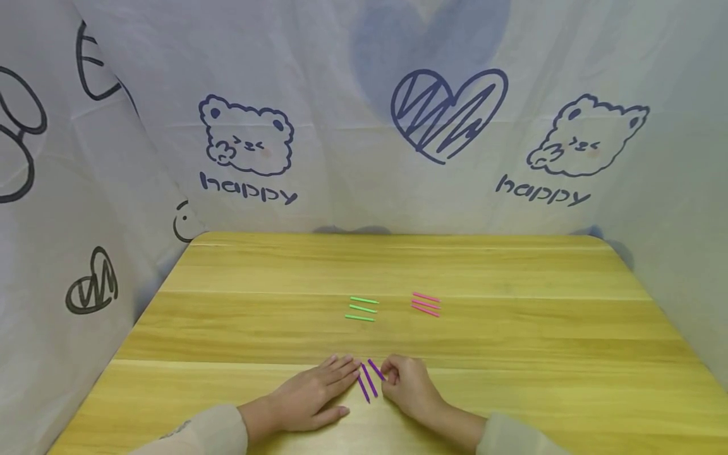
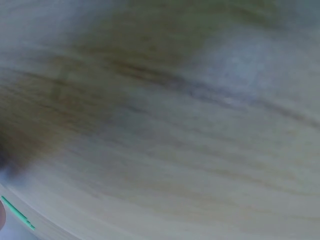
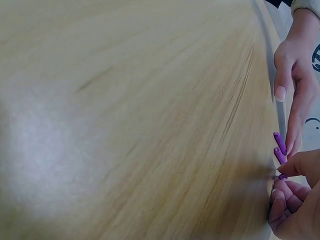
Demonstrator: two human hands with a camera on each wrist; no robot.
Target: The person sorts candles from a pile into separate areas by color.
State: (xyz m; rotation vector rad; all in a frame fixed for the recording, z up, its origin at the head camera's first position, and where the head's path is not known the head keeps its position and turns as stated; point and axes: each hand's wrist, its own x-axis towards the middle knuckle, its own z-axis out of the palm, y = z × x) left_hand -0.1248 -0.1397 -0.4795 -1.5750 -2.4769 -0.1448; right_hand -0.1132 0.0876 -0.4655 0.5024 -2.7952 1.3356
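Three thin purple sticks with narrowed tips are near the front middle of the table. My right hand pinches the lower end of the rightmost purple stick between thumb and finger. Its end peeks out of that pinch in the right wrist view. The other two, a middle stick and a left stick, lie slanted side by side. Flat on the table, my left hand has straight fingers, their tips at the left stick. The left wrist view is mostly blurred tabletop.
Farther back, several sticks lie in two groups: three green sticks and, to their right, three pink sticks. The wooden table ends at a printed cloth behind and at the sides.
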